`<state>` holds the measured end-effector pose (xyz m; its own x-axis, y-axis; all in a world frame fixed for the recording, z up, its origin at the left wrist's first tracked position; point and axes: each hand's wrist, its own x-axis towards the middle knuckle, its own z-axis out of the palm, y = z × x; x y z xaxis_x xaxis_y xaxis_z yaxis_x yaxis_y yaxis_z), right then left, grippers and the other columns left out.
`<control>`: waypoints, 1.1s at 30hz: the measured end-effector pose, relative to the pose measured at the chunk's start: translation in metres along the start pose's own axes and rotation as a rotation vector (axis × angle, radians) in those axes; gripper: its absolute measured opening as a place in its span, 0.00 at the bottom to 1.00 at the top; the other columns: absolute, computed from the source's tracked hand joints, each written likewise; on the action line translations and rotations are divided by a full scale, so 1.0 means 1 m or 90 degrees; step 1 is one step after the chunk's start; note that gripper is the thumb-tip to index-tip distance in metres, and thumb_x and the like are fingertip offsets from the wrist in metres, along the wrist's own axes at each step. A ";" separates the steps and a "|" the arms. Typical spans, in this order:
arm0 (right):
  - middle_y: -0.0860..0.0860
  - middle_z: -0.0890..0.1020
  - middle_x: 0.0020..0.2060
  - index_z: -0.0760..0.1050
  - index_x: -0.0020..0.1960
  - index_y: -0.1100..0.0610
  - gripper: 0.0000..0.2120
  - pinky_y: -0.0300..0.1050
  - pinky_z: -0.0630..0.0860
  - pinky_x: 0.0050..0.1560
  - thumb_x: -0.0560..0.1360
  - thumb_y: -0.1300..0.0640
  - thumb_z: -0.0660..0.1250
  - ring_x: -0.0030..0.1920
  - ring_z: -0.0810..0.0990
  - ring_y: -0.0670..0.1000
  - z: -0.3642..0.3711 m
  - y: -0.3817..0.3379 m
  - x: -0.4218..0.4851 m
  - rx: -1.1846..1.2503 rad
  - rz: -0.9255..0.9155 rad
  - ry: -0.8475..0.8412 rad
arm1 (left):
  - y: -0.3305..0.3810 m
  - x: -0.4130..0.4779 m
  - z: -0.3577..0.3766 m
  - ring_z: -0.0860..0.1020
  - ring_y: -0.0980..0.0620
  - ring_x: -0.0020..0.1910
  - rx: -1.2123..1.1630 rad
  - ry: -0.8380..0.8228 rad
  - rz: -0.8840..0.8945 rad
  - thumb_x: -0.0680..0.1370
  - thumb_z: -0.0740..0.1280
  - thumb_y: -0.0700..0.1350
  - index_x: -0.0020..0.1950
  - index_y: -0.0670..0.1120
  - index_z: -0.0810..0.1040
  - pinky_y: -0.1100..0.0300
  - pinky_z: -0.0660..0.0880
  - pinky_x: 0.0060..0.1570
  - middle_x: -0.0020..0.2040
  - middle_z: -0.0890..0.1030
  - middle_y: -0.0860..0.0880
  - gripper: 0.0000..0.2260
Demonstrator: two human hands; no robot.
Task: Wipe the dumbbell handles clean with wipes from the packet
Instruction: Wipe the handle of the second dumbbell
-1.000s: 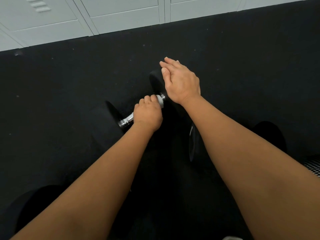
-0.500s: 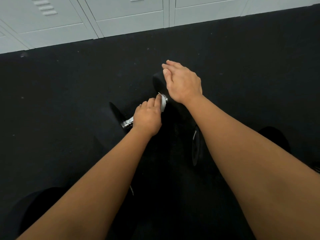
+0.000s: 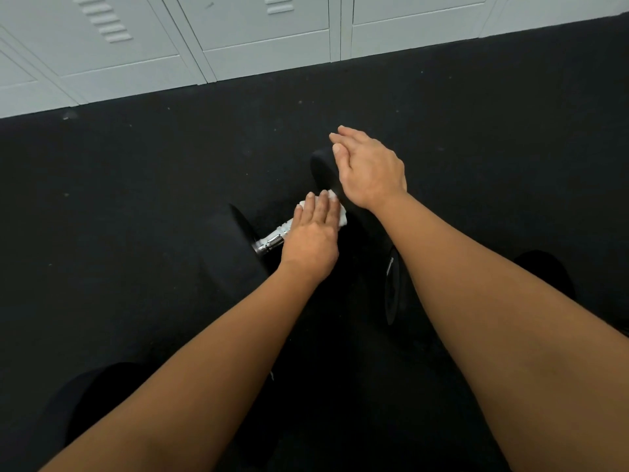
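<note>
Pressing on a white wipe (image 3: 341,218), the left hand (image 3: 311,238) lies flat over the handle (image 3: 272,240) of a dumbbell (image 3: 235,264), which rests on the black floor (image 3: 136,185) in front of the person. The fingers of this hand are nearly straight and close together. They cover most of the wipe, so only some white shows at both sides of the fingers. I cannot tell if the thumb goes under the handle. A short piece of the shiny metal handle comes out from under the hand and meets the left black end of the dumbbell.

The right hand (image 3: 369,172) rests on the other black end (image 3: 321,165), which is farther from the person. Its fingers are straight and held together, and it holds nothing.

A second black round weight (image 3: 393,284) stands just beside the right forearm and is partly hidden by it. Pale grey lockers (image 3: 238,32) stand along the far edge of the floor.
</note>
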<state>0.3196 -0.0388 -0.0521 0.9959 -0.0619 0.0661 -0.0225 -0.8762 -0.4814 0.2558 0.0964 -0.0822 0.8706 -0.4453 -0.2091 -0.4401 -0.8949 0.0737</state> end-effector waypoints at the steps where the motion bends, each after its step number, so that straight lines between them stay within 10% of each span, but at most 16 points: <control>1: 0.43 0.69 0.71 0.69 0.69 0.46 0.20 0.51 0.69 0.65 0.81 0.47 0.49 0.70 0.67 0.49 -0.001 0.000 -0.001 0.001 -0.002 -0.002 | 0.001 -0.002 -0.001 0.43 0.41 0.77 -0.004 -0.013 0.013 0.80 0.53 0.40 0.77 0.41 0.43 0.49 0.44 0.75 0.78 0.44 0.42 0.29; 8: 0.44 0.68 0.71 0.69 0.70 0.47 0.19 0.55 0.65 0.68 0.82 0.48 0.49 0.74 0.61 0.52 -0.003 0.001 -0.005 0.000 -0.010 -0.013 | 0.005 -0.020 -0.007 0.54 0.47 0.76 -0.324 -0.052 0.048 0.83 0.55 0.42 0.73 0.46 0.65 0.53 0.55 0.74 0.74 0.64 0.46 0.18; 12: 0.43 0.66 0.72 0.67 0.71 0.48 0.20 0.57 0.61 0.68 0.82 0.48 0.48 0.74 0.57 0.55 -0.007 -0.001 -0.006 -0.018 -0.007 -0.034 | 0.003 -0.031 -0.021 0.79 0.48 0.51 -0.641 -0.099 -0.073 0.82 0.57 0.46 0.58 0.46 0.77 0.54 0.72 0.53 0.49 0.81 0.46 0.11; 18: 0.47 0.63 0.73 0.66 0.71 0.46 0.20 0.59 0.57 0.69 0.82 0.46 0.47 0.74 0.54 0.58 -0.009 -0.003 -0.009 -0.086 0.002 -0.043 | 0.005 -0.045 -0.044 0.77 0.40 0.59 -1.169 -0.140 -0.261 0.81 0.60 0.44 0.65 0.39 0.71 0.43 0.74 0.60 0.60 0.78 0.37 0.14; 24: 0.55 0.64 0.71 0.65 0.70 0.49 0.21 0.57 0.62 0.64 0.81 0.44 0.49 0.69 0.61 0.59 -0.015 -0.008 -0.020 -0.153 0.009 -0.027 | 0.009 -0.059 -0.058 0.79 0.39 0.56 -1.182 -0.159 -0.277 0.70 0.73 0.34 0.65 0.38 0.69 0.45 0.79 0.52 0.60 0.77 0.36 0.25; 33: 0.57 0.67 0.67 0.61 0.73 0.43 0.22 0.54 0.67 0.59 0.81 0.41 0.48 0.63 0.65 0.58 -0.025 -0.012 -0.047 -0.161 0.112 -0.031 | 0.015 -0.065 -0.070 0.79 0.42 0.56 -1.206 -0.064 -0.410 0.82 0.57 0.40 0.64 0.42 0.72 0.43 0.78 0.54 0.58 0.79 0.41 0.12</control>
<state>0.2713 -0.0375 -0.0271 0.9778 -0.2048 -0.0441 -0.2093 -0.9456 -0.2491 0.2079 0.1099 0.0003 0.7343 -0.1639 -0.6587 0.6788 0.1882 0.7098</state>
